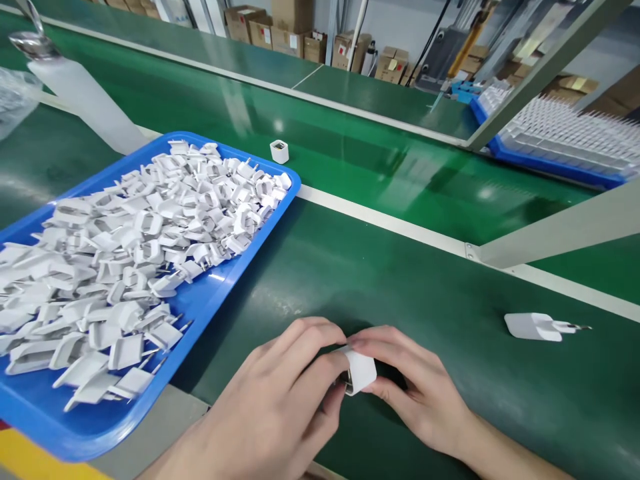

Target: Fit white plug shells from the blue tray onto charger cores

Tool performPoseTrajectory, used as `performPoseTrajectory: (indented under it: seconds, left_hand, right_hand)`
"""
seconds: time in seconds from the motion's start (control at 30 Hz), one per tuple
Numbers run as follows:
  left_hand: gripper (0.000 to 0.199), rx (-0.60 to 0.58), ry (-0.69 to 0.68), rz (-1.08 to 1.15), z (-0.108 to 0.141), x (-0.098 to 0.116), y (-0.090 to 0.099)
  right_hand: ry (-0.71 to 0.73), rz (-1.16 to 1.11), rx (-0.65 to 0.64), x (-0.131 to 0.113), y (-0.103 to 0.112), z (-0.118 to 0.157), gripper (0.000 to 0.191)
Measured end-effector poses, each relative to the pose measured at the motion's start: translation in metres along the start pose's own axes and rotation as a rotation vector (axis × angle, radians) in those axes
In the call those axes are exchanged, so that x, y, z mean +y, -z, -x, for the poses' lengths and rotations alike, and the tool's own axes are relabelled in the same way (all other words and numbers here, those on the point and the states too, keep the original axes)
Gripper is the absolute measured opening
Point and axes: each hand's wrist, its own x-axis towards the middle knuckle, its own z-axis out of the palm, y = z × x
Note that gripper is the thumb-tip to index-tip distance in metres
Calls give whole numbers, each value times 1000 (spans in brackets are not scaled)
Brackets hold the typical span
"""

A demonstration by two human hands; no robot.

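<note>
My left hand [270, 393] and my right hand [415, 390] meet low in the middle of the view, both gripping a white plastic charger housing [361, 371] from opposite sides. Its open end, with some metal inside, faces my left palm and is partly hidden by my fingers. To the right on the green belt lies a white plug charger [534, 327] with metal pins, apart from both hands. A blue tray [165, 313] to my left is heaped with several white plug pieces with metal pins [120, 267], nearest my left hand.
A small white cube housing [279, 151] stands on the green bench beyond a cream rail [380, 220]. A frosted bottle [85, 100] stands at far left. A blue tray of white parts [560, 147] sits at the upper right, behind a metal frame bar, with cardboard boxes [290, 33] beyond.
</note>
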Motion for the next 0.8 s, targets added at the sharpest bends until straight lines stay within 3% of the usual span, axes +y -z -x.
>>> performPoseTrajectory:
  seconds: [0.2, 0.37, 0.6, 0.8]
  left_hand:
    - [21, -50, 28, 191, -1, -6, 0]
    - [26, -98, 42, 335, -5, -6, 8]
    - [30, -186, 42, 263, 5, -7, 15]
    - [25, -113, 121, 317, 10, -4, 7]
  right_hand:
    - [-15, -36, -2, 0, -1, 2, 37]
    - [30, -67, -86, -5, -1, 3, 43]
    - [25, -40, -105, -7, -4, 3, 45]
    - [53, 17, -104, -7, -5, 2, 35]
